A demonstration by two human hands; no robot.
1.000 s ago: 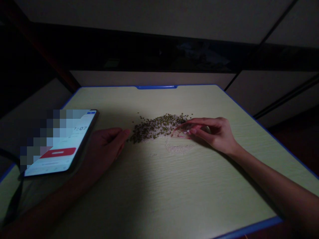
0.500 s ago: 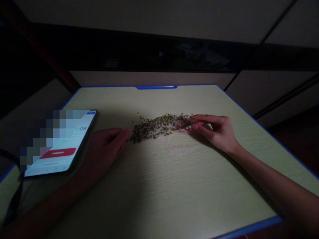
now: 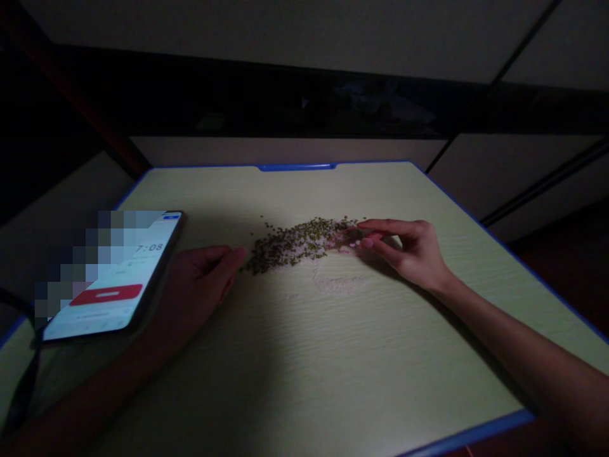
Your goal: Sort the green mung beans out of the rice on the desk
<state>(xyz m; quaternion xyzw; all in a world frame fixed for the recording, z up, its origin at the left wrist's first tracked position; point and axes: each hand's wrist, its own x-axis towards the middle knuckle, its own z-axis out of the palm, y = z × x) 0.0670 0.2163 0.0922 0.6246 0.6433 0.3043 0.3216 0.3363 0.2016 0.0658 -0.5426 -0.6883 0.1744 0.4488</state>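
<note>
A long pile of small green beans (image 3: 304,240) mixed with pale grains lies mid-table. At its right end, my right hand (image 3: 409,251) pinches a clear, pink-marked piece (image 3: 345,240) between thumb and fingers. This piece looks thin and touches the pile, but its exact kind is hard to make out. My left hand (image 3: 207,273) is closed beside the left end of the pile, thumb pressed on the curled index finger; whatever it may hold is hidden. A faint streak of pale grains (image 3: 340,284) lies in front of the pile.
A lit phone (image 3: 114,285) stands tilted left of my left hand, with a dark cord (image 3: 28,374) near its lower corner. The pale wood-grain table (image 3: 333,368) has a blue rim. Behind it are dark-banded panels (image 3: 285,95).
Both hands keep nearly the same pose. The whole view has shifted very slightly, and the pile looks almost unchanged.
</note>
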